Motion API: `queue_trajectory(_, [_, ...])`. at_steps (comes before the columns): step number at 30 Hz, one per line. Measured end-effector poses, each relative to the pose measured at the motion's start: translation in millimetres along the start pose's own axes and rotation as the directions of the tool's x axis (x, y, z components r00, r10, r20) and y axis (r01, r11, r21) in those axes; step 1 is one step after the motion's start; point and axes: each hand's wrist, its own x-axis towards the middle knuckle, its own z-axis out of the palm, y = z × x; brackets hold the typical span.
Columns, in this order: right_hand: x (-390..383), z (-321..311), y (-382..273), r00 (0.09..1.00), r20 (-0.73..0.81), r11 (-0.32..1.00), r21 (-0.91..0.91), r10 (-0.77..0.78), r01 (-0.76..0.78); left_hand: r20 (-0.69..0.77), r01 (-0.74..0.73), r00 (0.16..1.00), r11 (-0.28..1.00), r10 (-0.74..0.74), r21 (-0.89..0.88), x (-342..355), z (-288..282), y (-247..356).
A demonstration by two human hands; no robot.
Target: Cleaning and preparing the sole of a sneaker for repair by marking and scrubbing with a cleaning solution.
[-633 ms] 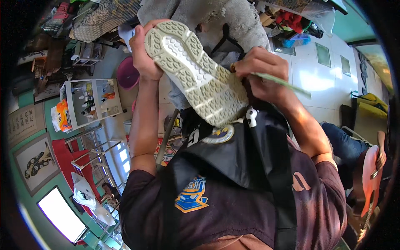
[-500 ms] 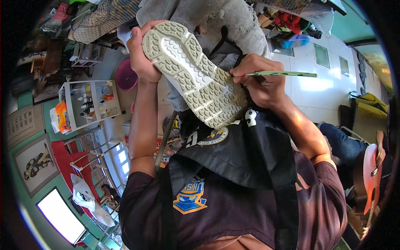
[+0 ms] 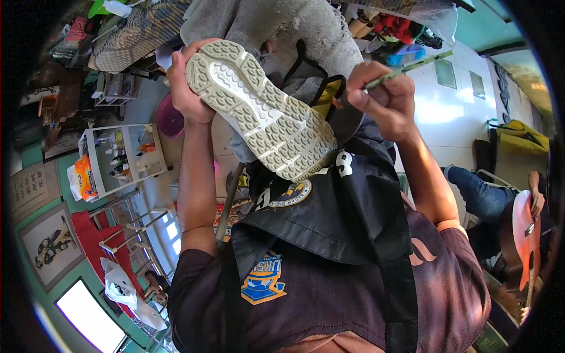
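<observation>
A sneaker (image 3: 262, 115) is held up with its pale beige and white patterned sole facing me. My left hand (image 3: 189, 94) is closed around one end of it, thumb at the edge. To the right of the sole and apart from it, my right hand (image 3: 385, 103) grips a thin tool with a green speckled handle (image 3: 415, 63). The handle slants up to the right. A small brownish tip shows beside the fingers, too blurred to name its kind. Under the sneaker lies a worn grey cloth (image 3: 235, 17), with a black strap across it. A black apron (image 3: 312, 217) covers my front.
A white shelf (image 3: 134, 156) with bottles stands at the left, near a purple basin (image 3: 170, 116). Clutter and a plastic bag (image 3: 438, 23) lie at the far right. Another person in jeans (image 3: 479, 191) sits at the right with a guitar (image 3: 521, 235).
My right hand has lifted off the sole and moved right, with the tool tilting more steeply. The sneaker and my left hand have shifted slightly left in view.
</observation>
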Motion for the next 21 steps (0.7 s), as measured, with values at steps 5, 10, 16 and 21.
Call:
queue_trajectory(5, [-38,0,-3,0.979,0.147,0.99,-0.019,0.14,-0.139,-0.009,0.01,1.0,0.999,-0.011,-0.046,0,-7,-9])
queue_trajectory(10, [-55,7,19,0.99,0.098,0.994,0.029,0.098,-0.101,-0.155,0.05,0.988,0.991,-0.031,0.125,-1,-26,-12])
queue_trajectory(16, [-49,12,6,0.997,0.072,0.987,0.159,0.011,-0.022,-0.077,0.113,0.99,0.987,-0.122,-0.112,0,-19,-12])
queue_trajectory(21, [-34,26,-7,0.99,0.057,0.992,-0.01,-0.129,0.13,0.015,0.008,1.0,0.997,-0.01,0.073,3,-9,-4])
